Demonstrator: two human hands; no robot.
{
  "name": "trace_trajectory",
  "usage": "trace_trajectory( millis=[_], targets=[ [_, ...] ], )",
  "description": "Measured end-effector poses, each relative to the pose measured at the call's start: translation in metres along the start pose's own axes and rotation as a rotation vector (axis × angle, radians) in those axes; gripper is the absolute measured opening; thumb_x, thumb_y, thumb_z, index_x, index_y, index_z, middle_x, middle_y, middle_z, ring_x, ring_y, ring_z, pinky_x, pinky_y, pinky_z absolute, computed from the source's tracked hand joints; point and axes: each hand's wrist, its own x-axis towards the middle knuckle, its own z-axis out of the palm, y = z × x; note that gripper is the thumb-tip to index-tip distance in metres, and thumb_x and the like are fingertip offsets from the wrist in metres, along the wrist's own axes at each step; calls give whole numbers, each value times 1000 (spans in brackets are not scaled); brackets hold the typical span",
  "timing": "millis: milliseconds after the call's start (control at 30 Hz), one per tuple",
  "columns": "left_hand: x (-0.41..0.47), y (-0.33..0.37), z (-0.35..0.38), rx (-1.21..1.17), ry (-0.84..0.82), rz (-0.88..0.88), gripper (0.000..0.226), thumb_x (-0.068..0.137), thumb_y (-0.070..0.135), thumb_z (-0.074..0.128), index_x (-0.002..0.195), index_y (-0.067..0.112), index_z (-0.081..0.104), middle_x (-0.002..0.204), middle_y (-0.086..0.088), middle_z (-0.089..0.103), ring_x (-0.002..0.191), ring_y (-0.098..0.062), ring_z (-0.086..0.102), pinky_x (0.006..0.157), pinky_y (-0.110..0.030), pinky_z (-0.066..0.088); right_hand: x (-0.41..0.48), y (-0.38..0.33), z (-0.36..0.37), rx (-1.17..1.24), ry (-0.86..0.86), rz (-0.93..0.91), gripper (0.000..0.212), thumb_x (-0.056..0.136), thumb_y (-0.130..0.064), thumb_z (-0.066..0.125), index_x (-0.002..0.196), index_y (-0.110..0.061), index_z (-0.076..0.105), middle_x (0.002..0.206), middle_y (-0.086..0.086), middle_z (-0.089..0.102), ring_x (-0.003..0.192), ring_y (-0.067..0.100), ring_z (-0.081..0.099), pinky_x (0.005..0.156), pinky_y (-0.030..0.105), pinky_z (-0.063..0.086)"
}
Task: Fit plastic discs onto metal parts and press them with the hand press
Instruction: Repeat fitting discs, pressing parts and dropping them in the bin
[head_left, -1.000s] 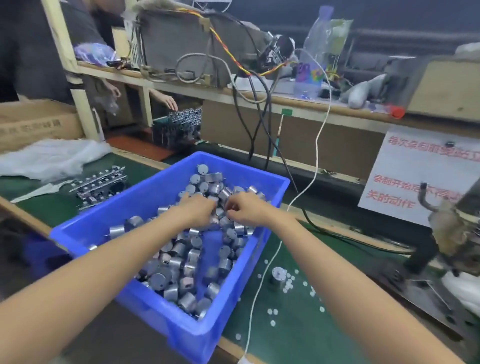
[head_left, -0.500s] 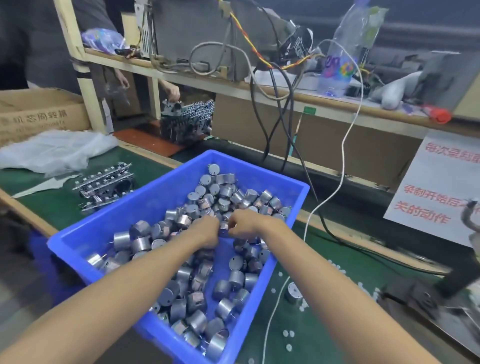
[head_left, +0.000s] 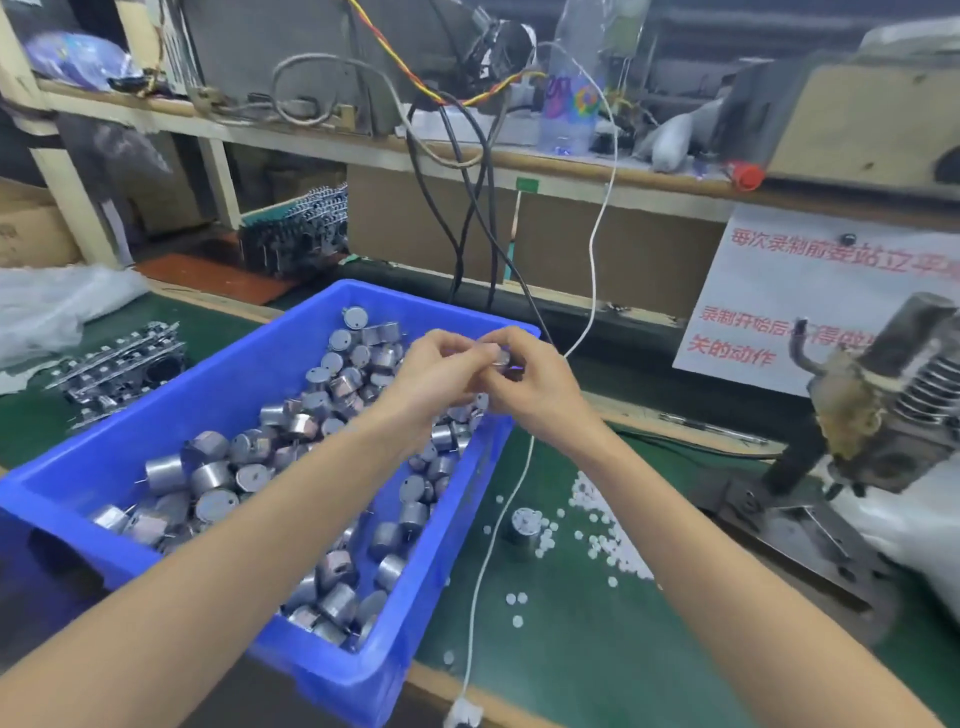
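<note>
1. The left hand (head_left: 436, 374) and right hand (head_left: 532, 387) are meeting above the blue bin's (head_left: 208, 374) far right corner, both pinching one metal part (head_left: 501, 357) between curled fingertips.
2. A loosening pinch could be dropping it back among the pile.
3. White discs (head_left: 605, 525) are lying loose on the mat (head_left: 597, 649) beside the bin; a brushing wrist could be scattering them.
4. A white cable (head_left: 491, 540) is crossing the open mat between bin wall and press (head_left: 872, 415).

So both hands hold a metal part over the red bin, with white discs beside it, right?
No: the head view shows a blue bin, not red. The left hand and right hand hold the metal part over it; white discs lie beside it.
</note>
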Motion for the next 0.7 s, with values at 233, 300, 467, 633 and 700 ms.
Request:
trace_trajectory(
  millis=[233, 300, 467, 633, 700],
  targets=[
    [-19, -24, 91, 1051, -499, 123, 28, 90, 10, 46, 114, 13, 60, 111, -7, 60, 101, -25, 57, 78, -30, 46, -102, 67, -70, -2, 56, 391, 13, 78, -13, 71, 84, -16, 60, 64, -8, 60, 46, 7, 53, 52, 25, 44],
    [-21, -41, 107, 1350, -605, 109, 35, 85, -2, 46, 116, 6, 59, 117, -16, 56, 104, -32, 59, 79, -33, 46, -129, 85, -76, 1, 48, 542, 12, 81, -15, 70, 88, -18, 61, 71, -4, 61, 47, 6, 54, 52, 22, 43],
    [-20, -81, 124, 1516, -542, 20, 27, 83, -7, 49, 109, -4, 55, 120, -20, 52, 105, -35, 59, 78, -35, 49, -176, 106, -73, 260, 109, 649, 14, 97, -22, 49, 94, -17, 62, 89, 3, 62, 60, 11, 62, 50, 20, 43],
    [-22, -113, 135, 1560, -446, -7, 37, 86, -5, 42, 122, 3, 47, 127, -14, 46, 116, -30, 51, 87, -35, 44, -197, 118, -67, 288, 169, 631, 15, 99, -13, 45, 110, -14, 55, 92, 3, 62, 64, 11, 64, 52, 21, 46],
    [-25, -119, 136, 1578, -425, -6, 40, 84, -7, 43, 121, 6, 47, 123, -10, 49, 112, -27, 54, 76, -31, 42, -202, 122, -64, 303, 202, 611, 14, 97, -15, 49, 111, -17, 53, 94, -1, 61, 62, 6, 63, 52, 20, 46]
  ],
)
